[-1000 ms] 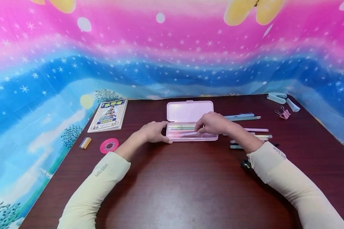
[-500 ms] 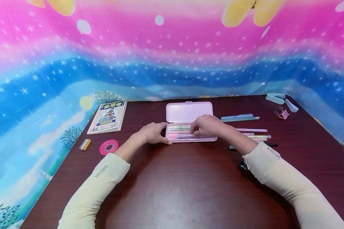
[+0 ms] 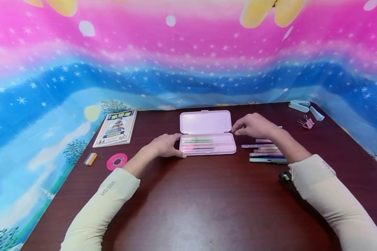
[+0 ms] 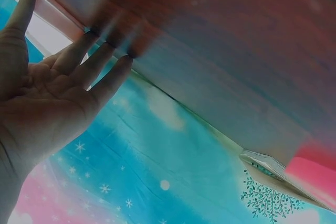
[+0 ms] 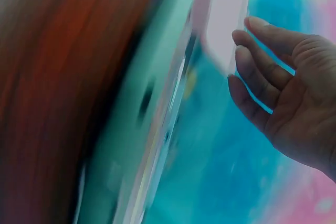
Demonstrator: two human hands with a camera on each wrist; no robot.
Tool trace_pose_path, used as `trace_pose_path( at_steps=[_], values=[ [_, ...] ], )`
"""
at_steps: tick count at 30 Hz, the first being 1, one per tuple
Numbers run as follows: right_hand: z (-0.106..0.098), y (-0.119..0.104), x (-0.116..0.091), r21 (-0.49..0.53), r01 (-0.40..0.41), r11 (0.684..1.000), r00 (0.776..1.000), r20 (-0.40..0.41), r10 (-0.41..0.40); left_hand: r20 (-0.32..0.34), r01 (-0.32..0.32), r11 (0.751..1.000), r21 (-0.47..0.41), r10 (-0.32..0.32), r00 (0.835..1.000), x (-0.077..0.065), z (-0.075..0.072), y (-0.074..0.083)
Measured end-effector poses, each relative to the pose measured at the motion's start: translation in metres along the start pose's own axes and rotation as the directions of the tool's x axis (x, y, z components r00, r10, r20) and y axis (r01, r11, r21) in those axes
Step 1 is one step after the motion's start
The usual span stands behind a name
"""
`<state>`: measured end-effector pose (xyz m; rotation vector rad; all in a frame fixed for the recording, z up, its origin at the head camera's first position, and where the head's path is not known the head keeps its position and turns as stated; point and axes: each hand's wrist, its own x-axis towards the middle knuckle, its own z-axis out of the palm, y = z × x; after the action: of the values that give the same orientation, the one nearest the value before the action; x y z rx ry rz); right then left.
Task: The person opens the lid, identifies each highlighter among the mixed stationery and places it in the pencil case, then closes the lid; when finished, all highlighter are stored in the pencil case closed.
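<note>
A pink pencil case (image 3: 227, 138) lies with its lid (image 3: 205, 121) tipped back, in the head view's middle. Several slim pens (image 3: 197, 140) fill the left part of its tray. My left hand (image 3: 165, 145) rests at the case's left end, thumb at the front corner and fingers toward the back; the left wrist view shows these fingers extended. Just right of the lid, my right hand (image 3: 254, 125) is raised with loosely bent fingers and holds nothing. Below it lie several pens (image 3: 266, 151) on the table, partly hidden by the right forearm.
At left are a book (image 3: 115, 128), an eraser-like block (image 3: 90, 159) and a pink ring-shaped tape roll (image 3: 117, 161). A pale blue stapler (image 3: 299, 105) and a pink binder clip (image 3: 306, 122) sit at back right. A small black object (image 3: 284, 177) lies by the right cuff.
My right hand has put a light purple pen into the case's front compartment, let go and moved out to the right. The left hand has stayed at the case's left end.
</note>
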<state>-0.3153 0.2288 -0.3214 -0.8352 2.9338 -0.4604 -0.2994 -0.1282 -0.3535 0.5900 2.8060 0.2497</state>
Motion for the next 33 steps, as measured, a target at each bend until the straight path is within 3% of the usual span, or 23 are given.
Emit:
trace_pose_path(
  at_steps=[7, 12, 17, 23, 33],
  values=[
    [-0.020, 0.062, -0.042, 0.024, -0.127, 0.992, 0.992, -0.001, 0.127, 0.003, -0.010, 1.000, -0.008, 0.010, 1.000, -0.001, -0.001, -0.002],
    [-0.027, 0.101, -0.074, 0.007, -0.221, 0.975, 0.974, 0.054, 0.220, 0.004, -0.008, 1.000, -0.001, 0.008, 1.000, -0.002, -0.005, -0.003],
    [-0.028, 0.128, -0.093, 0.042, -0.283, 0.958, 0.952, 0.135, 0.276, 0.002, -0.021, 1.000, -0.004, 0.021, 1.000, -0.003, -0.009, -0.003],
    [-0.021, 0.138, -0.100, 0.123, -0.282, 0.952, 0.951, 0.165, 0.261, 0.008, -0.053, 0.999, -0.011, 0.053, 0.999, -0.001, -0.006, -0.003],
    [-0.023, 0.124, -0.088, 0.040, -0.253, 0.967, 0.966, 0.072, 0.250, 0.010, -0.028, 1.000, -0.011, 0.028, 1.000, 0.001, -0.002, -0.001]
  ],
)
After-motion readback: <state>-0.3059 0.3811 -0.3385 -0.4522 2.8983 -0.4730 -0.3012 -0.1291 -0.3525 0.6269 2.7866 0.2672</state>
